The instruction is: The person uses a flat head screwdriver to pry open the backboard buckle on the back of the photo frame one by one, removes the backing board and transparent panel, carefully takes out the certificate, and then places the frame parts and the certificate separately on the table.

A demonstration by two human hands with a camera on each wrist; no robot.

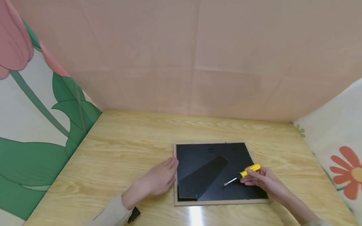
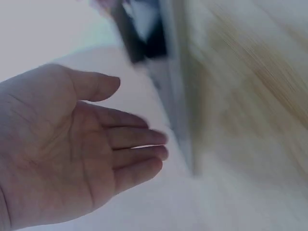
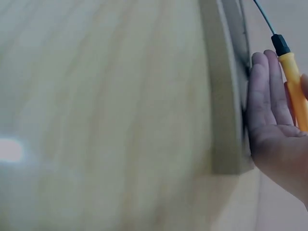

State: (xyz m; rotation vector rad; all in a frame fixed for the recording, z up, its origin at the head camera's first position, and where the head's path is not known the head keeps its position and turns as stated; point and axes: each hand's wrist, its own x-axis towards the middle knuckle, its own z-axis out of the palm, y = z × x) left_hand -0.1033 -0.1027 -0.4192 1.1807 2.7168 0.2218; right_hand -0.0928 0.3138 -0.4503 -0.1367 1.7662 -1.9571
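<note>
A picture frame (image 1: 217,188) lies face down on the wooden table, its black back and flat stand leg (image 1: 202,180) showing inside a light wood border. My right hand (image 1: 267,183) holds a screwdriver (image 1: 250,171) with a yellow handle, its metal tip pointing left over the black back. In the right wrist view the handle (image 3: 294,82) lies between thumb and fingers, beside the frame's edge (image 3: 224,106). At the frame's left border is my left hand (image 1: 158,179), fingers fairly straight. The left wrist view shows that palm (image 2: 67,149) facing the camera, holding nothing.
The wood-grain table (image 1: 127,141) runs back to a plain pinkish cloth wall (image 1: 158,62). Flower-printed cloth hangs at the left (image 1: 34,157) and right (image 1: 345,150). A small black object (image 1: 134,215) shows beside the left sleeve.
</note>
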